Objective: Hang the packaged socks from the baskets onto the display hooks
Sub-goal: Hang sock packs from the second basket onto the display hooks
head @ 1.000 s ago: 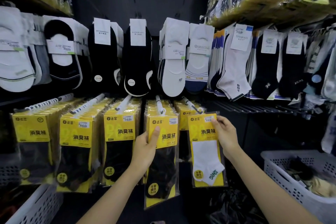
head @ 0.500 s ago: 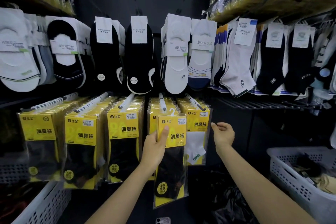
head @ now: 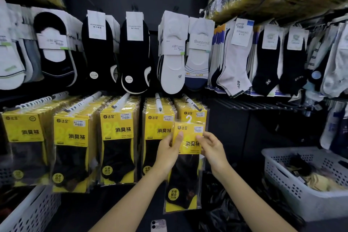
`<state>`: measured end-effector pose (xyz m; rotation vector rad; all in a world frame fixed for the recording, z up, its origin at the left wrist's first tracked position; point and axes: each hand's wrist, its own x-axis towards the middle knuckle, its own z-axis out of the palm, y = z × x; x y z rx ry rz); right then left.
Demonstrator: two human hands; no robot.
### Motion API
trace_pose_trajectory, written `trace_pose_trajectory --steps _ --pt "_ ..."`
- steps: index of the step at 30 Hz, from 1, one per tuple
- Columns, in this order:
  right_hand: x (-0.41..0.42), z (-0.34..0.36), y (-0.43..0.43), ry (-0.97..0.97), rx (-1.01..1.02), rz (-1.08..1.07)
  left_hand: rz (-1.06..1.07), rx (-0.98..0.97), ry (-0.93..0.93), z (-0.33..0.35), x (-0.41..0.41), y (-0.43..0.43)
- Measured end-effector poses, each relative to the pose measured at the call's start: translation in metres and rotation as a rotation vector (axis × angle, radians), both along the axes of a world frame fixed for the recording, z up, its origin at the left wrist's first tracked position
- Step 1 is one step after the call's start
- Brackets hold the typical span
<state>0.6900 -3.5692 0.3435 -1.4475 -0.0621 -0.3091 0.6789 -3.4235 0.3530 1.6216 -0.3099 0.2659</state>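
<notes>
A yellow pack of black socks (head: 185, 175) with a small white hanger on top is held upright by both hands. My left hand (head: 168, 153) grips its left edge, thumb on the yellow card. My right hand (head: 211, 147) pinches the card's right edge. The pack hangs in front of the rightmost lower display hook (head: 190, 101), a little below its tip. That hook carries yellow packs (head: 195, 114). Four more hooks to the left, such as the neighbouring hook (head: 158, 100), hold full rows of the same yellow packs.
A white basket (head: 293, 192) with loose sock packs stands low on the right. Another white basket (head: 28, 213) is at the bottom left. Upper hooks carry black and white socks. A phone (head: 159, 225) lies on the dark floor below.
My left hand carried the black-sock pack to the right, in front of the rightmost hook. My right hand let go of the white-sock pack on that hook and took the card's right edge.
</notes>
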Motion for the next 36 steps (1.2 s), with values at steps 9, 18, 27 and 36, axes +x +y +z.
trace_pose_trajectory --steps 9,18,27,36 --pt "0.018 0.011 -0.037 -0.101 0.099 -0.331 -0.201 0.132 0.181 -0.001 0.002 -0.03" --pt "0.051 0.021 -0.028 -0.19 -0.165 -0.233 -0.183 0.039 0.216 -0.004 0.017 -0.023" --pt "0.083 0.006 -0.021 0.154 0.041 -0.351 -0.138 0.112 0.198 -0.011 0.043 -0.025" --pt "0.023 -0.028 -0.02 0.156 -0.065 -0.33 -0.133 0.186 0.253 -0.048 0.007 0.006"
